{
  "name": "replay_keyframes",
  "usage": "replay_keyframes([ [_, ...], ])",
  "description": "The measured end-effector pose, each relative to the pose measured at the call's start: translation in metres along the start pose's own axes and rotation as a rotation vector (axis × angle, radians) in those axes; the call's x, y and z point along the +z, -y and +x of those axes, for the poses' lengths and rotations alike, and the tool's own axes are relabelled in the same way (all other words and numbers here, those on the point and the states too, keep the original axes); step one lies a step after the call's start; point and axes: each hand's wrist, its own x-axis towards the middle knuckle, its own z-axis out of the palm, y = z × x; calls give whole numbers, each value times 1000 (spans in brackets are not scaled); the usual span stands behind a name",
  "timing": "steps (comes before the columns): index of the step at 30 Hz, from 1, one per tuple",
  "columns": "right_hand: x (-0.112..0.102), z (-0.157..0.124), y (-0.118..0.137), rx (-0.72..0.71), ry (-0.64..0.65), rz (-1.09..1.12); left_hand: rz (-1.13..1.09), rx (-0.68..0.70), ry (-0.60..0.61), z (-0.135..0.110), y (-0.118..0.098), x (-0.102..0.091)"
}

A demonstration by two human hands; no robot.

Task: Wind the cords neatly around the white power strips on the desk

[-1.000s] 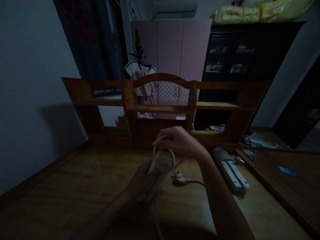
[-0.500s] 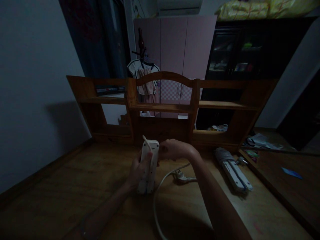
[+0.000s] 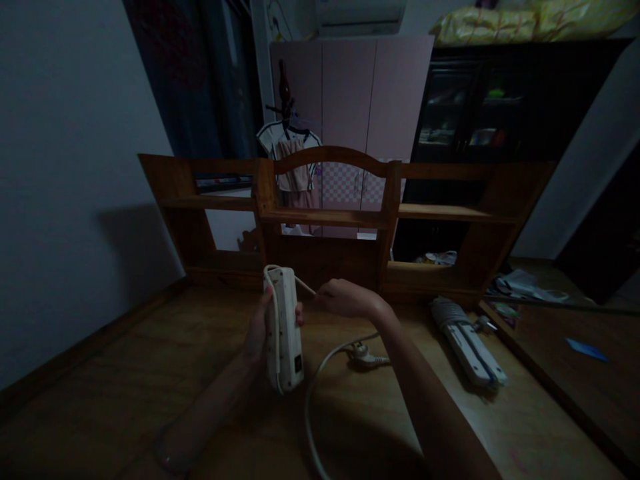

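A white power strip stands nearly upright above the wooden desk, its long side turned partly toward me. My left hand is closed around it, fingertips showing on its right side. The strip's white cord runs along its back, bends over the top end and stretches to the right. There my right hand pinches the cord with fingers closed. More of the cord curves down over the desk, and its plug lies below my right wrist.
A second power strip, with grey cord wound round its far end, lies on the desk at the right. A wooden shelf unit spans the back edge. A blue slip lies on the surface farther right.
My left hand has moved left and turned the power strip so its side shows. The cord now passes over the top and reaches my right hand, which has barely moved.
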Motion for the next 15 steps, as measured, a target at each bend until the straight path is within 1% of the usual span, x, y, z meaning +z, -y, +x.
replay_keyframes([
  [2, 5, 3, -5, 36, -21, -23, 34, -35, 47, -3, 4, 3],
  [5, 12, 6, -11, 54, -8, -16, 131, -193, 172, -9, 18, 6],
  [7, 16, 9, -13, 39, 6, 5, 184, -249, 262, -14, 28, 7],
  [9, 19, 13, -13, -22, -3, 65, 208, -271, 360, -16, 34, 6],
  [11, 21, 17, -9, -128, -53, 169, 208, -291, 434, -18, 36, 5],
  [13, 23, 21, -4, -226, -129, 270, 192, -305, 470, -18, 35, 5],
  [15, 25, 24, 1, -268, -184, 313, 183, -300, 482, -19, 33, 6],
])
